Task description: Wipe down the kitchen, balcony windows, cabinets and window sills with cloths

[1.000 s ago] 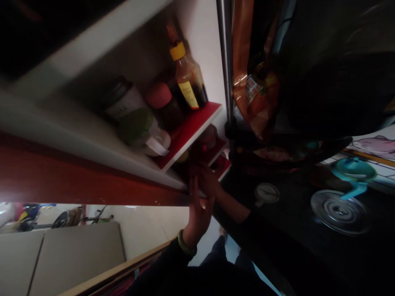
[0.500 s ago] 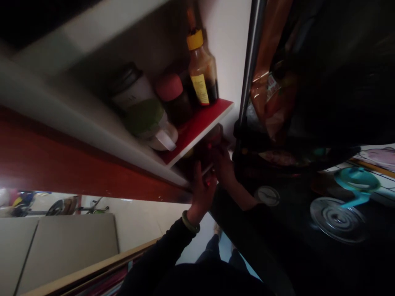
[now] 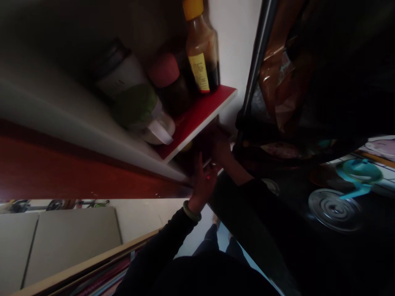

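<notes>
Below the red shelf board (image 3: 203,110), my left hand (image 3: 202,187) is at the front of a dark lower compartment. Its fingers are apart, one pointing up; a small red spot shows beside them, too dim to name. A pale bangle (image 3: 191,211) circles that wrist. My right hand (image 3: 224,150) reaches deeper under the board, its fingers lost in shadow, so whatever it touches is hidden. On the board above stand a yellow-capped sauce bottle (image 3: 202,55) with dark liquid, a pink-lidded jar (image 3: 165,72) and a green-lidded container (image 3: 135,107) with a white handle.
To the right, a metal post (image 3: 257,53) rises beside orange plastic packaging (image 3: 279,86). A clear round lid (image 3: 335,209) and a turquoise handled strainer-like item (image 3: 359,172) lie on the dark counter. The cabinet's reddish-brown edge (image 3: 77,168) runs along the left.
The view has shifted so the shelf and bottles sit higher in the picture. My right hand has moved slightly farther in under the board; my left hand stays nearly in place.
</notes>
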A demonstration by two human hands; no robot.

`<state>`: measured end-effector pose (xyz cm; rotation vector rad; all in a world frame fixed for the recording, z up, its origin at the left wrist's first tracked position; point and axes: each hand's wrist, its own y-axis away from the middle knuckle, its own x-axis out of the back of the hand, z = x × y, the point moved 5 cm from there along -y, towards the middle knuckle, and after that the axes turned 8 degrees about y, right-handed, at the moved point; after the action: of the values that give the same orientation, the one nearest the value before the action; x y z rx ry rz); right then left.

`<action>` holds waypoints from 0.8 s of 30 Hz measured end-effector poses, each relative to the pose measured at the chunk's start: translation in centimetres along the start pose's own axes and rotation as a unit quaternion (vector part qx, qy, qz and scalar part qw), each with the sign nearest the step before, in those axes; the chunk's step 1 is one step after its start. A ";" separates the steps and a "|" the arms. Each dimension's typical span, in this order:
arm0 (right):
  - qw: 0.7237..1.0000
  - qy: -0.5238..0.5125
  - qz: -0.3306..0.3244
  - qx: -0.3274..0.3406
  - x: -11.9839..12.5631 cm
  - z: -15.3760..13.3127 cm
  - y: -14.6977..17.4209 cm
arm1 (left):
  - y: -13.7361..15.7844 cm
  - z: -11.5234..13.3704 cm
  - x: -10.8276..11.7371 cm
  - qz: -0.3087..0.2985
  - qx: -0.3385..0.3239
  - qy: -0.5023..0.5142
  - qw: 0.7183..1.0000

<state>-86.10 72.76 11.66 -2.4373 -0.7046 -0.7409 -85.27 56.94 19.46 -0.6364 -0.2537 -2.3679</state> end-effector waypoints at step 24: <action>0.947 -0.241 0.095 -0.188 4.1 2.3 3.4 | -5.2 0.3 -2.4 0.068 -0.056 -0.028 0.996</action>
<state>-80.31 72.92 11.49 -3.0317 -0.5191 -0.2052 -86.92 62.40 18.45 -0.7507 -0.0985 -2.2480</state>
